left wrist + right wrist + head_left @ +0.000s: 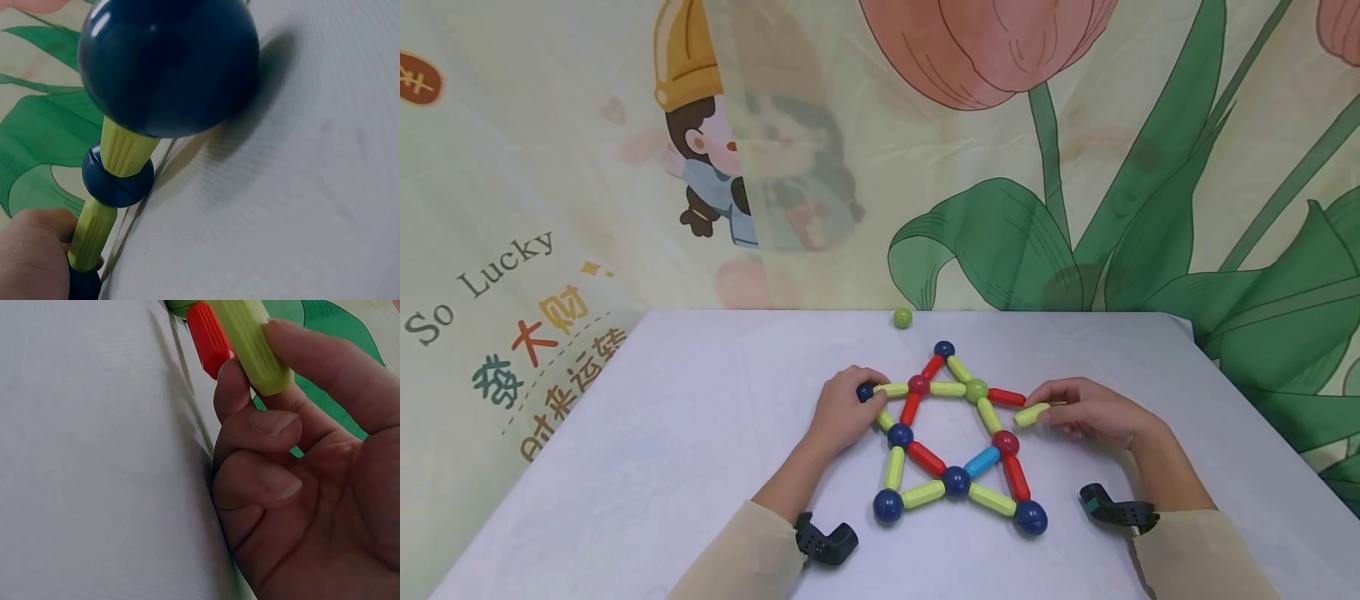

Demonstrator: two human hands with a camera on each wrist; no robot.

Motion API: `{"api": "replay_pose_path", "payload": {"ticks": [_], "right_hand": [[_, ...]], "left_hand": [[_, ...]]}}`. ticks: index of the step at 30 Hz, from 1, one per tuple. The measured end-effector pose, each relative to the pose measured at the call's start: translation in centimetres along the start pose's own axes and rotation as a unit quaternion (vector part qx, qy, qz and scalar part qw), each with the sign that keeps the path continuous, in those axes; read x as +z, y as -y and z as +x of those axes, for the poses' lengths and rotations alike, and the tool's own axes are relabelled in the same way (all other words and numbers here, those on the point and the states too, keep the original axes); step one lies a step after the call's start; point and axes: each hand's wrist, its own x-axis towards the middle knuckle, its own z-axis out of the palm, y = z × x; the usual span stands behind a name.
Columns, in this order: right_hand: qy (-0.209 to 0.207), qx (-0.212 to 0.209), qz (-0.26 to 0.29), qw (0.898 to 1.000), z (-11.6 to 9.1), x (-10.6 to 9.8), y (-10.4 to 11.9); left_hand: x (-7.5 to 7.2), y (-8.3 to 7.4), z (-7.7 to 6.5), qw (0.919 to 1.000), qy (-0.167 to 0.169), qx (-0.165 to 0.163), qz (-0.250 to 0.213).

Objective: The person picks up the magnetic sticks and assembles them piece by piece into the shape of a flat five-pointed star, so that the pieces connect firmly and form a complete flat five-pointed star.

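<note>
A star-shaped frame of magnetic rods and balls lies on the white table. My left hand (847, 408) grips the dark blue ball (865, 392) at the star's left point, its fingers partly covering the ball. From that ball a yellow-green rod (892, 389) runs to a red ball (919, 384). Between thumb and fingers, my right hand (1093, 410) pinches a loose yellow-green rod (253, 347). This rod is close to the free end of a red rod (1006, 397), which sticks out from a green ball (976, 390). Whether the two rods touch, I cannot tell.
A lone green ball (902, 317) sits at the table's back edge. Dark blue balls (888, 506) mark the star's near corners, and a red ball (1005, 443) joins its right side. Behind the table (700, 467) hangs a printed cloth (820, 283).
</note>
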Motion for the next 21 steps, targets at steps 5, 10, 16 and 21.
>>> {"api": "replay_pose_path", "payload": {"ticks": [5, 10, 16, 21], "right_hand": [[0.01, 0.014, -0.028, 0.999, -0.05, 0.26, 0.48], [0.018, 0.023, -0.037, 0.999, -0.06, 0.44, 0.77], [0.001, 0.035, -0.012, 0.999, 0.13, 0.55, 0.85], [-0.014, 0.044, -0.017, 0.999, 0.42, 0.66, 0.92]], "left_hand": [[0.03, 0.0, -0.01, 1.0, -0.001, 0.002, 0.001], [-0.02, 0.0, -0.03, 1.0, -0.001, 0.004, 0.0], [-0.04, 0.0, 0.0, 1.0, -0.001, 0.004, 0.0], [-0.05, 0.03, -0.02, 1.0, 0.0, 0.003, 0.0]]}}
